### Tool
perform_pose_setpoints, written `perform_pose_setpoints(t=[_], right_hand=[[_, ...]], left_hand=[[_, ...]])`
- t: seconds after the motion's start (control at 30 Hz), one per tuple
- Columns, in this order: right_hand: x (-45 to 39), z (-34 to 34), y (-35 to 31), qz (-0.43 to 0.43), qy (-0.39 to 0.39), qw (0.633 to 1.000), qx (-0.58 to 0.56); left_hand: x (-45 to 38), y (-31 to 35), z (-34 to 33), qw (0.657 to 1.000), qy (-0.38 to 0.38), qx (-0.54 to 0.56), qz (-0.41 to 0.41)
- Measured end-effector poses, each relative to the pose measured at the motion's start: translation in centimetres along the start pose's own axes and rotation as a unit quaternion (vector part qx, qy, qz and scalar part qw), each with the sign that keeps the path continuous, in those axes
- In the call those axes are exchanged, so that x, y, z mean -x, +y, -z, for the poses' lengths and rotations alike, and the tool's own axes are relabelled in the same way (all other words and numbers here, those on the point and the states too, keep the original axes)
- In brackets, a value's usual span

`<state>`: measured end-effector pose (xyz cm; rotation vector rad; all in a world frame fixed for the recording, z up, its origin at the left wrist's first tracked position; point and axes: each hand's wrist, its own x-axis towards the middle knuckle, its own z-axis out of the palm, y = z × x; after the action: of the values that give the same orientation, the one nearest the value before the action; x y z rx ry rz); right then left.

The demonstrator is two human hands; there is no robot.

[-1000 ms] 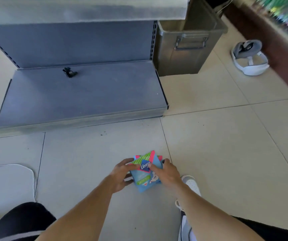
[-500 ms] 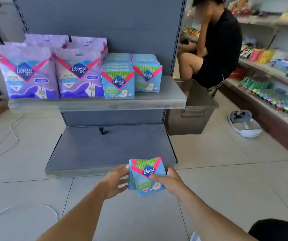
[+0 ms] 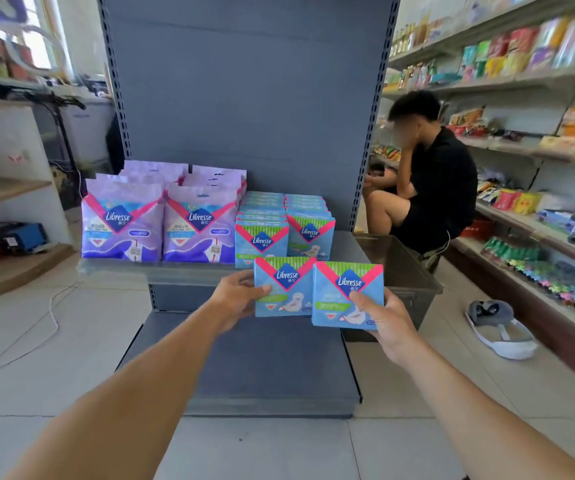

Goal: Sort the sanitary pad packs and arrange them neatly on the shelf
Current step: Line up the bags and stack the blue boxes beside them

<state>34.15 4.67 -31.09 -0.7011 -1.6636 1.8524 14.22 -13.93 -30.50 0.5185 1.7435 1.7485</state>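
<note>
Two flat blue Libresse pad packs with green-and-pink tops are held up in front of the grey metal shelf (image 3: 189,270), one in each hand. The left hand (image 3: 236,299) grips the left blue pack (image 3: 284,289) by its left edge, thumb on the front face and fingers curled behind it. The right hand (image 3: 385,322) grips the right blue pack (image 3: 346,294) at its lower right corner, thumb pressed on the front and fingers wrapped underneath. The right pack overlaps the right edge of the left one and sits slightly lower. Both are upright with their printed fronts facing the camera, just before the shelf's front edge, towards its right end.

On the shelf, two rows of tall purple Libresse bags (image 3: 161,220) stand at the left end, running back towards the grey perforated back panel (image 3: 244,98). Just beside them, at the middle, stand two rows of matching blue packs (image 3: 284,230), fronts forward; the right-hand row sits a little further back from the front edge.

Below lies the grey base shelf (image 3: 265,372). Beyond the shelf's right end stands an open metal box (image 3: 407,271), and behind it sits a person in black clothes (image 3: 442,188). A white and grey headset (image 3: 499,329) lies on the tiled floor near stocked side shelves (image 3: 539,244).
</note>
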Motion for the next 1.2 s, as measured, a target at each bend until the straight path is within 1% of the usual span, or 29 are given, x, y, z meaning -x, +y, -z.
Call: perform_pose_setpoints(t=[0.1, 0.17, 0.33, 0.43, 0.5, 0.63, 0.77, 0.9, 0.97, 1.07, 1.2], right_hand=[[-1.3, 1.1, -2.1, 0.03, 0.015, 0.999, -0.002], [-2.2, 1.8, -2.8, 0.044, 0.023, 0.999, 0.004], [-4.2, 3.3, -3.4, 0.062, 0.022, 0.998, 0.005], [-6.1, 4.2, -3.5, 0.063, 0.016, 0.998, -0.001], [-7.7, 4.5, -3.7, 0.064, 0.003, 0.998, 0.006], [-10.7, 4.5, -3.9, 0.075, -0.019, 0.997, 0.009], [-13.2, 4.2, -3.7, 0.077, -0.048, 0.996, 0.007], [-15.1, 4.3, -2.7, 0.067, -0.058, 0.996, 0.008], [-15.8, 4.5, -2.3, 0.065, -0.064, 0.996, 0.013], [-16.5, 4.7, -2.1, 0.064, -0.072, 0.995, 0.019], [-17.0, 5.2, -2.5, 0.071, -0.071, 0.995, 0.027]], left_hand=[[-0.9, 3.1, -1.8, 0.996, 0.041, -0.047, -0.064], [-1.5, 4.4, -3.4, 0.991, 0.057, -0.079, -0.092], [-3.6, 4.9, -6.4, 0.977, 0.096, -0.153, -0.116], [-4.9, 4.8, -7.9, 0.958, 0.128, -0.219, -0.131], [-5.8, 4.8, -8.9, 0.945, 0.157, -0.252, -0.135], [-7.7, 4.6, -9.8, 0.933, 0.193, -0.272, -0.132], [-9.1, 4.4, -10.4, 0.913, 0.221, -0.316, -0.133], [-10.0, 4.1, -11.4, 0.895, 0.231, -0.362, -0.124], [-10.2, 4.1, -11.9, 0.878, 0.233, -0.399, -0.124], [-10.3, 3.9, -12.3, 0.843, 0.243, -0.46, -0.134], [-10.1, 3.8, -12.5, 0.79, 0.284, -0.519, -0.161]])
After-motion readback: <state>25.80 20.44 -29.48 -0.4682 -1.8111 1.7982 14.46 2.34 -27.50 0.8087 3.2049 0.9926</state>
